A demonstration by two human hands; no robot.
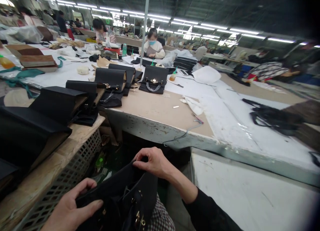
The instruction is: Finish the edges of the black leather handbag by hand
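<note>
Head view, both hands (71,207) (153,161) pinching a smooth black bag (148,191) open-mouthed, shiny gold-toned fittings (138,217)

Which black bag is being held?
The bottom-centre bag, open, in the grip of the left hand and right hand; the bags lined up at left are unheld.

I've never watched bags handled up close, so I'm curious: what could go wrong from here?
The left hand and right hand hold the black bag by its upper edge, so it might drop if either grip slipped. The thin cord draped over the edge of the table could perhaps snag on something. The small bottle of amber liquid stands close to a second bag; if knocked over, it might stain it.
</note>
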